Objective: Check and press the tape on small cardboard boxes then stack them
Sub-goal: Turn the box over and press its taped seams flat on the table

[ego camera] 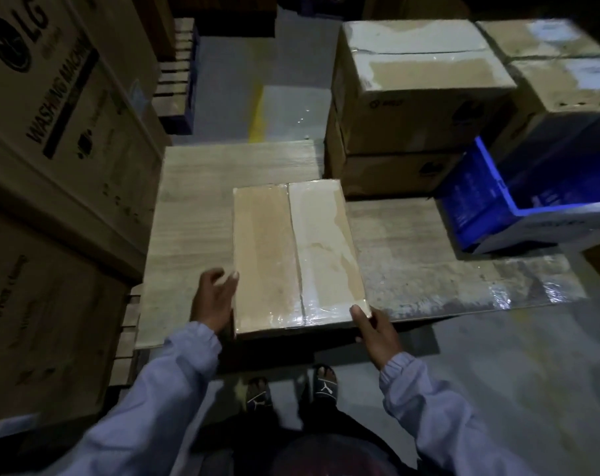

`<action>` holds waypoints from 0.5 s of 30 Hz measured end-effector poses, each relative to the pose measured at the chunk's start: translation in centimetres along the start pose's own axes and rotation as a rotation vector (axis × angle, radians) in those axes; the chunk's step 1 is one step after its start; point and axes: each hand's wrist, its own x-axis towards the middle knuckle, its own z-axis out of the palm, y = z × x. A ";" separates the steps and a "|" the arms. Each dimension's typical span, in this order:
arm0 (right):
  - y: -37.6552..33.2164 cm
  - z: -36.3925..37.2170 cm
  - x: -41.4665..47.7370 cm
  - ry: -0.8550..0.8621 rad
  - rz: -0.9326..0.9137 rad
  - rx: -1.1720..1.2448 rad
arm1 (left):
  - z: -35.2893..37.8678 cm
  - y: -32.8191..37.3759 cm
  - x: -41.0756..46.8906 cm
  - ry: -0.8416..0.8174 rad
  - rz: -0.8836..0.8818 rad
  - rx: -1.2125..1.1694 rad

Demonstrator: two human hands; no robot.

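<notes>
Apparently mid-check, bracing the taped cardboard box [297, 255], centred on the wooden board [188, 207], with left hand [213, 300] loose-fingered at its 8 o'clock edge and right hand [377, 333] pinching the 5 o'clock corner; next, likely pressing the glossy tape [312, 312] flat.

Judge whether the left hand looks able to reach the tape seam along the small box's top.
Probably yes: the left hand is at the left edge of the small box, nothing lies on the top between it and the tape seam, and the right hand holds only the near right corner.
</notes>
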 end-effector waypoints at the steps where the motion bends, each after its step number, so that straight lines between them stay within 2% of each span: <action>1: 0.8 0.2 0.5 0.003 0.047 0.014 | 0.0 0.7 1.2 0.015 0.041 0.000; 5: -0.9 1.4 -0.5 -0.059 0.287 0.165 | 0.1 4.9 6.5 0.040 0.328 0.383; 7: -2.2 2.2 -1.6 -0.151 0.391 0.271 | 0.1 7.4 9.3 0.018 0.437 0.567; 10: -3.0 3.3 -2.3 -0.312 0.432 0.284 | 0.7 10.9 13.1 -0.167 0.599 0.983; 12: -3.3 3.7 -2.4 -0.350 0.410 0.262 | 1.2 12.8 14.2 -0.306 0.633 1.260; 15: -3.5 3.6 -2.0 -0.347 0.394 0.229 | 1.3 14.2 14.3 -0.385 0.634 1.302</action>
